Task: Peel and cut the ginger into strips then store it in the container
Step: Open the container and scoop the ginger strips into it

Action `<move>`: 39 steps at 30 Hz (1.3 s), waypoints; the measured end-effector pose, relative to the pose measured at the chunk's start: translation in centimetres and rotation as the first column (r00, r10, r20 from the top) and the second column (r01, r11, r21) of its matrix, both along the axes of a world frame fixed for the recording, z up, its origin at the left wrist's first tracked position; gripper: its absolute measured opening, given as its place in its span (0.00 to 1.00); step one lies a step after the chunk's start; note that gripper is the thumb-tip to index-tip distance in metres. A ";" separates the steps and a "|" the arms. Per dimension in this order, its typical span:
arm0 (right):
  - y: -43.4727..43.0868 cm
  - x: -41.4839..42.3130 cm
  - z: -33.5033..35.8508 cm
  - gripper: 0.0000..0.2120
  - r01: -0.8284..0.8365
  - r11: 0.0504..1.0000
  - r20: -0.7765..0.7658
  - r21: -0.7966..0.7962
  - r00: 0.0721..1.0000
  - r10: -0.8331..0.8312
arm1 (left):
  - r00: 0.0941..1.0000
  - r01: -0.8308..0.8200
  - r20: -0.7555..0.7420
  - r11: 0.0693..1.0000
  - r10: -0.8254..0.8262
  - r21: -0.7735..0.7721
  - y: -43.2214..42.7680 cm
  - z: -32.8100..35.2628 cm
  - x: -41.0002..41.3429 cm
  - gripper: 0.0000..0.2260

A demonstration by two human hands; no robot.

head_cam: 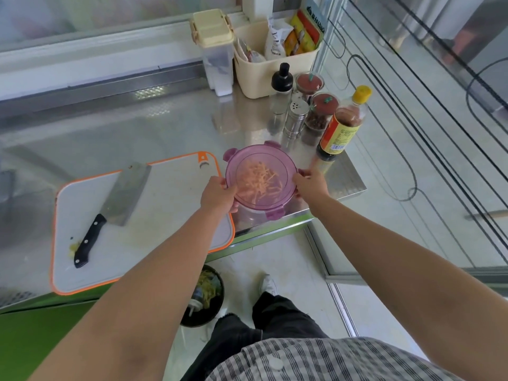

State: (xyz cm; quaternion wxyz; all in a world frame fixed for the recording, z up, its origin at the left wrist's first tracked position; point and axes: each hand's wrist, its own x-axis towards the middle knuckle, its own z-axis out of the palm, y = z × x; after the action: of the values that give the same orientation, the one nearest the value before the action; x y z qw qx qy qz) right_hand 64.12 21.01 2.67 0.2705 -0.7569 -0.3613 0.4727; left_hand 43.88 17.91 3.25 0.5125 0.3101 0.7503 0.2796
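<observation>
shirt (pixel 330 358): grey-white check | trousers (pixel 275 317): black, frayed hem | shoe (pixel 268 284): white

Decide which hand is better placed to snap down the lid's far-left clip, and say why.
Left. The left hand grips the left edge of the lid, just below that clip. The right hand holds the opposite edge and would probably have to cross the lid.

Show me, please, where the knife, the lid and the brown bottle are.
knife (pixel 126 193): head view, middle of the blade.
lid (pixel 277 164): head view, clear top, beside the strips.
bottle (pixel 339 133): head view, on the label.
</observation>
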 end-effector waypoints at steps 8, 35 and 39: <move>-1.5 1.8 0.5 0.06 -0.130 0.987 -0.264 -0.090 0.959 0.102 | 0.969 0.128 -0.215 0.992 -0.125 -0.001 0.7 0.4 -0.5 0.19; -0.7 0.5 2.2 0.20 -0.167 0.983 0.353 -0.072 0.918 0.181 | 0.292 0.737 -0.732 0.633 -0.616 -0.238 -0.3 1.3 4.7 0.59; -0.5 1.2 1.9 0.16 -0.091 0.991 0.148 -0.101 0.983 0.105 | 0.274 0.747 -0.733 0.618 -0.622 -0.245 -0.4 1.2 4.6 0.59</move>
State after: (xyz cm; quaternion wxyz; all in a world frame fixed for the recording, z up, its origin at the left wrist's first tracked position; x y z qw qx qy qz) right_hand 65.35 20.51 4.56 0.1826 -0.7842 -0.3953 0.4422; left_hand 48.48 17.49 4.43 0.1886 0.7253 0.6580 -0.0735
